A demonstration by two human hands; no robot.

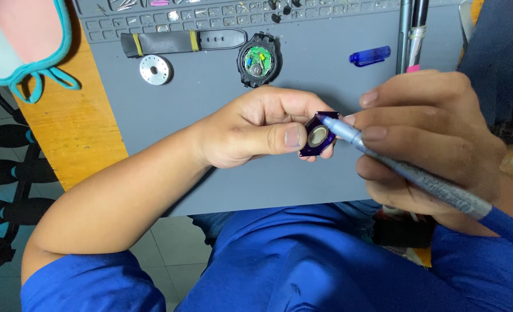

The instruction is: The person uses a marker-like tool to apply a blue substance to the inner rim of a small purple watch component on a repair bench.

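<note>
The left hand (251, 130) pinches a small purple holder (319, 136) with a round silver battery, above the grey mat's (303, 69) middle. The right hand (430, 133) closes on a silver pen tool (406, 170), tip touching the holder. Far: an open watch case (259, 59), strap (181, 41), metal disc (154, 69), blue cap (370, 56). An orange surface (74, 127) shows left; bare mat lies near.

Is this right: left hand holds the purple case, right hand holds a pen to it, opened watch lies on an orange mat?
Not quite. The head view shows the opened watch on a grey mat, not orange. The left hand does hold the purple case, the right hand the pen.
</note>
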